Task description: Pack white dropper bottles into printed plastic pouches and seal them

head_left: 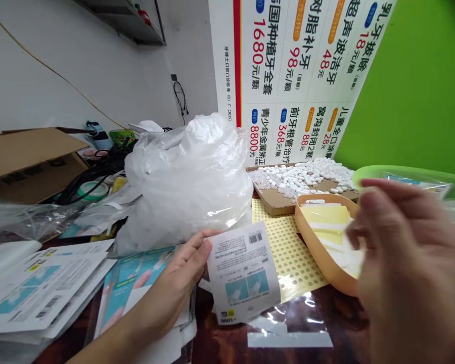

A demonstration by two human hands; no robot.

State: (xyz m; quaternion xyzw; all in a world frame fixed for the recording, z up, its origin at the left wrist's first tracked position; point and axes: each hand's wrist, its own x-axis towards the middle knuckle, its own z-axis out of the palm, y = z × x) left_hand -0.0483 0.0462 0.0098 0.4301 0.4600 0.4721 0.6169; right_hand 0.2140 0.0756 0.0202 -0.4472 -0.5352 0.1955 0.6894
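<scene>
A printed white card [242,268] with a barcode and two small blue pictures is pinched at its left edge between the thumb and fingers of my left hand [185,268]. Raised at the right is my right hand [405,253], blurred, its thumb and fingertips pressed together; whatever they may hold is too small to make out. It is in front of the orange tray [329,263], which has yellow and white slips in it. Under and behind the card lies a yellow sheet of small round stickers [288,247]. A clear plastic sleeve [299,316] rests below it.
A large bag of translucent plastic [189,177] stands behind the card. Stacked printed cards [41,288] and blue packets [125,278] lie left. Behind are a cardboard tray [276,202] of white pieces, a green tray [367,174] and a cardboard box [34,156].
</scene>
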